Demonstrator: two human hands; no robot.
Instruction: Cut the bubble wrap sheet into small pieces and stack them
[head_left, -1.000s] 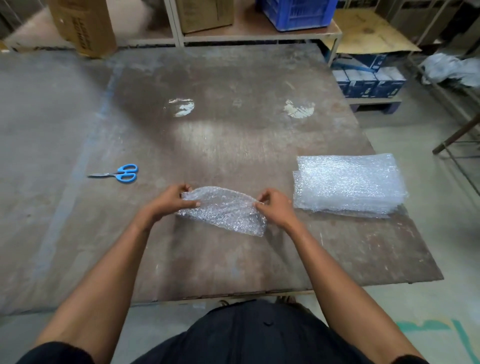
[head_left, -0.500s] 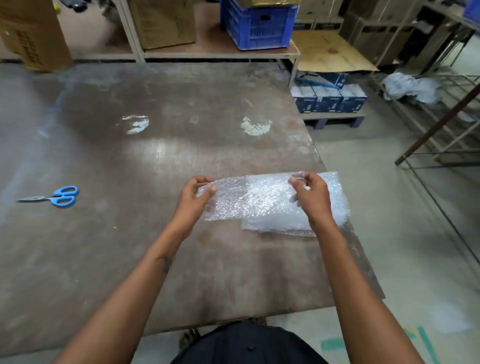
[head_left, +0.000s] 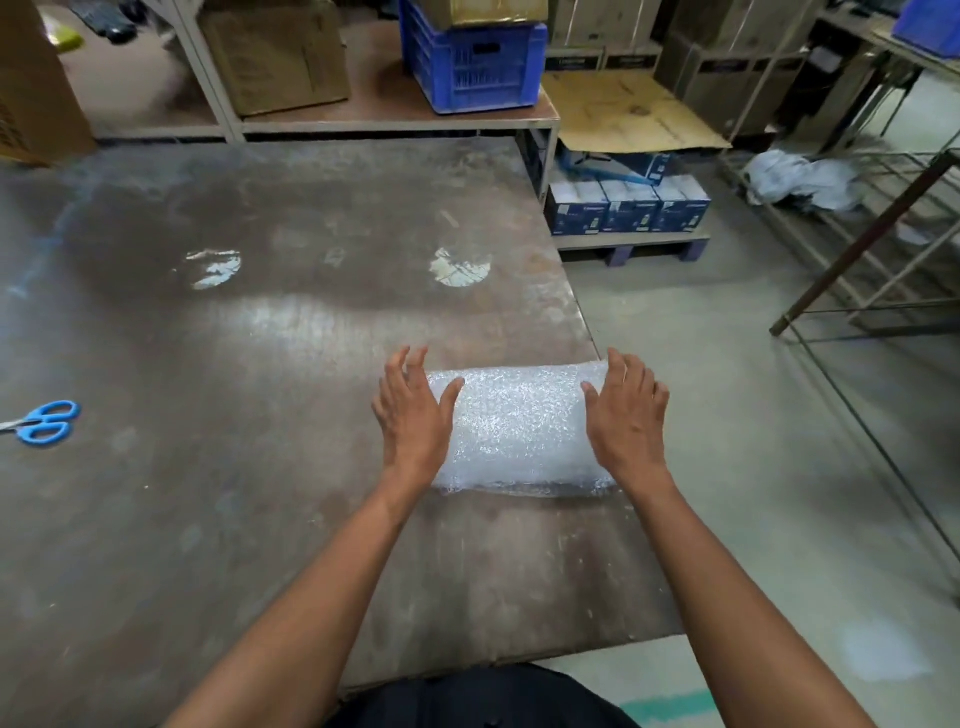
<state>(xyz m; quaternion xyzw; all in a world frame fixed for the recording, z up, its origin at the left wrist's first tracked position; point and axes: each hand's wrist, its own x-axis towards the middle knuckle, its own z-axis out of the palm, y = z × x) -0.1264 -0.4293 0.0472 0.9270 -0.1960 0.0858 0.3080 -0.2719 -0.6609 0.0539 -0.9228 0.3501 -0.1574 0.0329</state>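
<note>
Two hands were at the stack of bubble wrap pieces (head_left: 519, 428): our left hand (head_left: 413, 415) lay at its left end and our right hand (head_left: 628, 415) at its right end, both with fingers straight and spread, gripping nothing. We could not tell whether the palms pressed the plastic or only hovered just above it. The stack sat between our hands on the surface (head_left: 260, 364), its far right corner close to the surface's right edge. The scissors (head_left: 44, 422) lay well apart, far to the left of our left hand.

We judged this to be the squaring-up of a freshly added piece. The main risk lay on the right: a sideways nudge from our left hand could have slid the light, slippery pile over that edge and onto the floor. Uneven pressure might also have skewed the top sheets, since bubble wrap springs back and shifts easily. Lifting our palms too quickly could have dragged the uppermost piece out of line.
</note>
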